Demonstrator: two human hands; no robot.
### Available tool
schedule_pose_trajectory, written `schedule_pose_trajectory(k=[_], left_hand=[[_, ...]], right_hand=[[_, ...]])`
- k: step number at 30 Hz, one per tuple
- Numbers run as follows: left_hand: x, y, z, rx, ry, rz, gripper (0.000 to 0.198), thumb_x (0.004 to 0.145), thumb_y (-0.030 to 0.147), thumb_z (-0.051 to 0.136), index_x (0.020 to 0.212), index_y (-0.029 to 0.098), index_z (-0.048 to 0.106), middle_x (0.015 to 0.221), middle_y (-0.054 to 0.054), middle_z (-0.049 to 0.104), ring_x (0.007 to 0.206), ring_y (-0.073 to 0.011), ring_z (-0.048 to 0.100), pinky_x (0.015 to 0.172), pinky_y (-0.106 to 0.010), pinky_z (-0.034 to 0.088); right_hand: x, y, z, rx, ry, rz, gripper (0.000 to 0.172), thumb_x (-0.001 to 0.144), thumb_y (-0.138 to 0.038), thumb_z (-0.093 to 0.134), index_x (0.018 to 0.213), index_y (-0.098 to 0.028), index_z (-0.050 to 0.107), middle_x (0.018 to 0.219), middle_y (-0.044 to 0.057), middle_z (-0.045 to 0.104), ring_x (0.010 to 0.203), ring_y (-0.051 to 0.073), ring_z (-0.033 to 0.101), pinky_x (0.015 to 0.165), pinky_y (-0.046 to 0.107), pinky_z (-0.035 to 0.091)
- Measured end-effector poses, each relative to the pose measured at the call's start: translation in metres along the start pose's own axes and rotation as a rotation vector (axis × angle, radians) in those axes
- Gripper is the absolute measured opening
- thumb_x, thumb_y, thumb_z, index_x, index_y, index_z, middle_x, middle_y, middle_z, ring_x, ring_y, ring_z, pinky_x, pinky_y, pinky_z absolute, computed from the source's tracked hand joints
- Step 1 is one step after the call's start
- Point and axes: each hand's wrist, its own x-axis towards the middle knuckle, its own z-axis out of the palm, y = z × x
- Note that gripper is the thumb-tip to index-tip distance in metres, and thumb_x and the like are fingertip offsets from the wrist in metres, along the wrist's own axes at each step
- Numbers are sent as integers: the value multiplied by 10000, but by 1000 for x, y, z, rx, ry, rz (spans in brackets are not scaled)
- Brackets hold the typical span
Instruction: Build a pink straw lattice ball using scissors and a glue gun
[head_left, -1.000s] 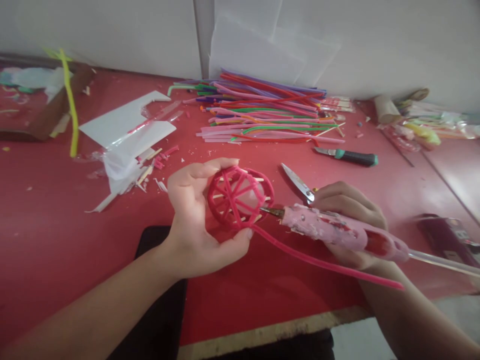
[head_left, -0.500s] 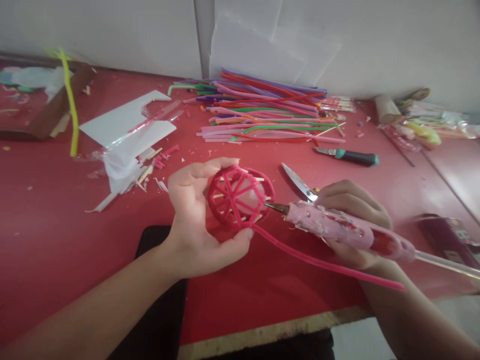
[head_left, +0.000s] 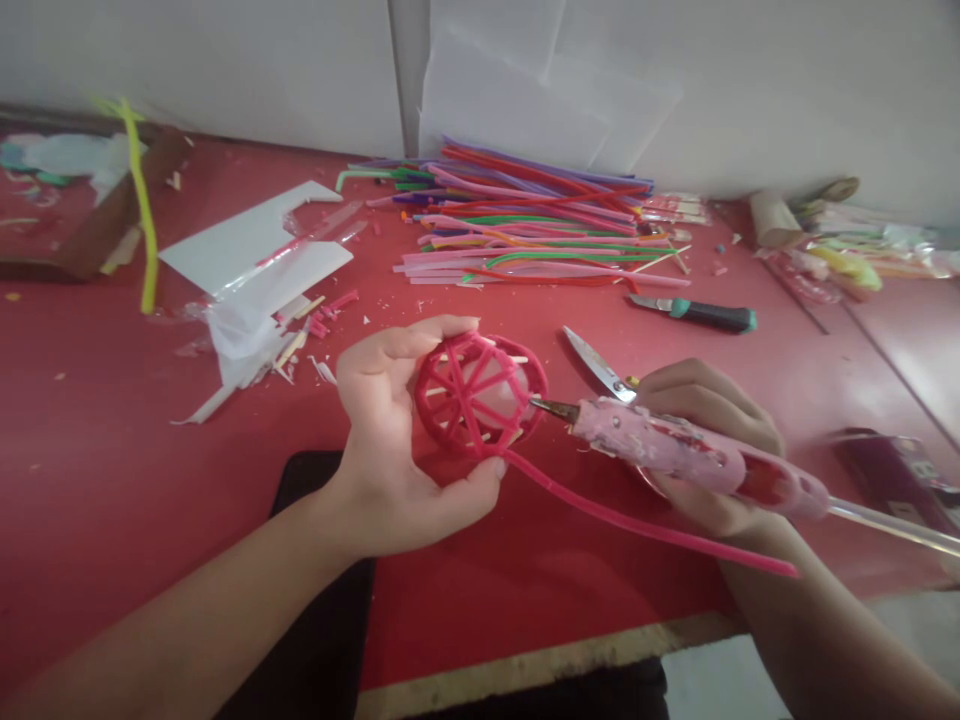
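Between the thumb and fingers of my left hand point(head_left: 390, 440) is a round pink wheel-like frame point(head_left: 469, 395), made of pipe cleaners with pale sticks showing at its edges. A loose pink pipe cleaner tail point(head_left: 645, 525) runs from its lower edge out to the right. My right hand point(head_left: 709, 420) is wrapped round a pink glue gun point(head_left: 660, 445), smeared with residue, a clear glue stick point(head_left: 892, 525) poking from its back end. The dark nozzle tip is at the right rim of the frame. Scissors point(head_left: 596, 362) lie partly hidden behind the glue gun and right hand.
Several coloured pipe cleaners point(head_left: 525, 215) are piled at the back. A utility knife point(head_left: 697, 312) lies right of centre. White card point(head_left: 255, 250) and scraps are on the left, near a brown tray point(head_left: 120, 210). A dark flat object point(head_left: 322, 600) lies under my left forearm.
The glue gun tip has shifted very slightly at the frame's right rim. The loose pipe cleaner end has moved a little left and up. My left hand keeps its hold.
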Motion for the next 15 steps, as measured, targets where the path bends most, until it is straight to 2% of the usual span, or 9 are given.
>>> schedule_pose_trajectory(k=[4, 7, 9, 12, 15], left_hand=[[-1, 2, 0, 26, -11, 6, 822, 632, 52, 721, 1306, 307, 325, 1387, -124, 446, 1281, -331, 527, 1003, -580, 551], [-1, 4, 0, 38, -17, -22, 817, 634, 66, 720, 1302, 322, 326, 1392, -126, 442, 1293, -349, 518, 1002, -611, 543], [-1, 5, 0, 32, -10, -19, 809, 632, 72, 725, 1298, 313, 334, 1388, -132, 446, 1293, -359, 514, 1001, -628, 535], [0, 5, 2, 26, 14, -13, 764, 648, 69, 709, 1280, 298, 346, 1375, -132, 461, 1286, -338, 514, 1008, -621, 527], [1, 4, 2, 49, 27, -14, 738, 665, 55, 688, 1272, 292, 342, 1378, -123, 469, 1283, -303, 517, 1007, -582, 534]], right_hand=[[-2, 1, 1, 26, 29, 20, 101, 826, -278, 538, 891, -227, 598, 811, 42, 590, 710, 195, 569, 583, 337, 477], [-5, 2, 3, 33, 60, 114, 93, 830, -265, 560, 887, -224, 621, 824, 48, 618, 740, 204, 597, 630, 349, 501], [-6, 4, 5, -2, 165, 249, 112, 799, -205, 628, 909, -223, 636, 837, 40, 638, 737, 185, 611, 630, 318, 496], [-3, 11, 6, 15, 343, 555, 232, 736, -186, 707, 955, -204, 632, 865, 36, 671, 723, 163, 629, 617, 282, 485], [-3, 27, -3, -6, 334, 795, 241, 733, -302, 724, 916, -185, 620, 797, 40, 689, 674, 170, 636, 613, 298, 488]])
